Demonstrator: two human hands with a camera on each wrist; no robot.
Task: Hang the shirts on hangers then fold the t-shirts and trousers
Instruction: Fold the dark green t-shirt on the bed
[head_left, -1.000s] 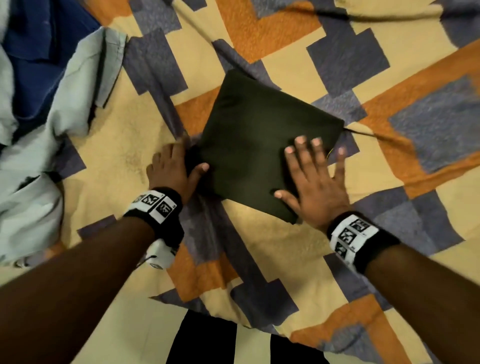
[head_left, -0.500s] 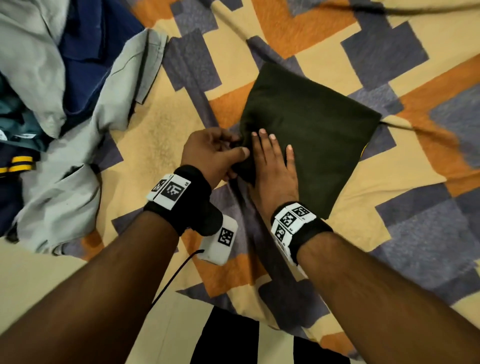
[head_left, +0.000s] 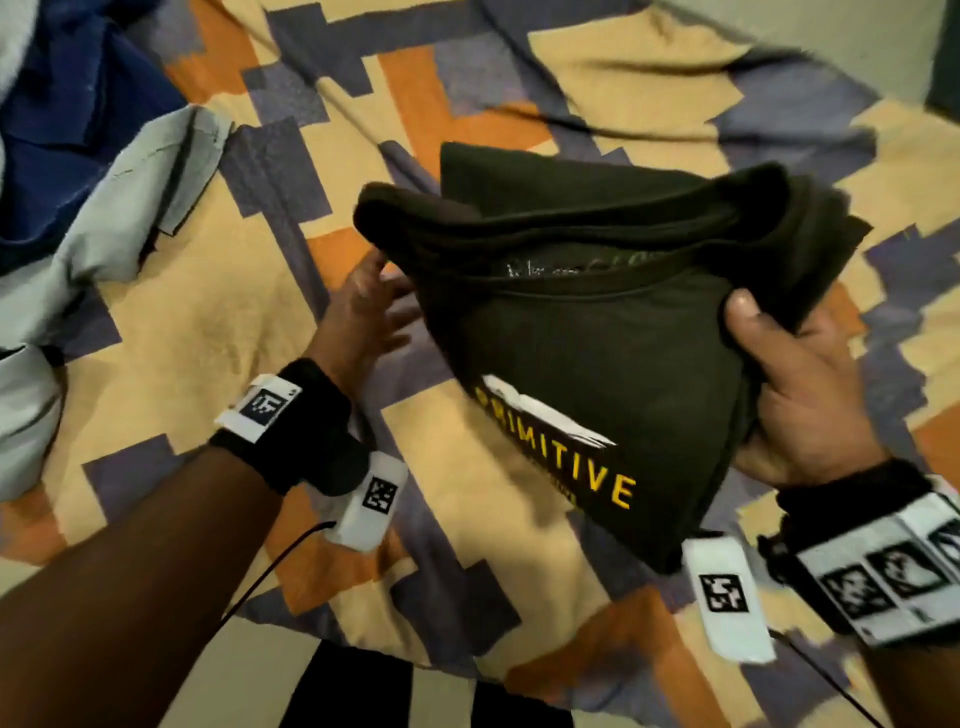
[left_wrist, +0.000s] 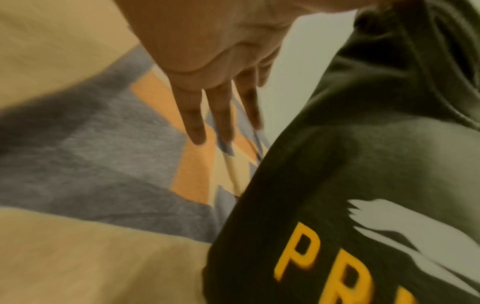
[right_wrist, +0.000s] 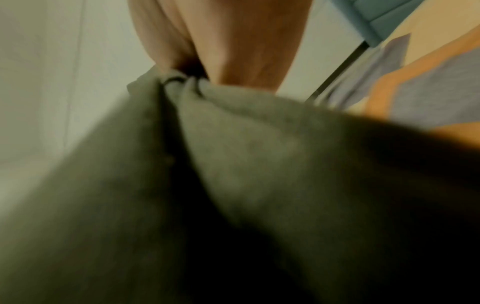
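The right hand (head_left: 810, 384) pinches the folded dark t-shirt (head_left: 597, 364) at its right edge, lifting it off the bed (head_left: 182, 322), while the left hand (head_left: 363, 317), fingers (left_wrist: 194, 123) spread, steadies it from the left.

Spread out below you is a blanket (head_left: 208, 312) patterned in stepped blocks of cream, orange and grey-purple, creased in places. You can see the same blocks close up in the left wrist view (left_wrist: 78, 164) and at the right edge of the right wrist view (right_wrist: 428, 98). At its near edge lies a surface with black and cream stripes (head_left: 363, 686). A pale wall (head_left: 831, 31) stands beyond the blanket's far corner.
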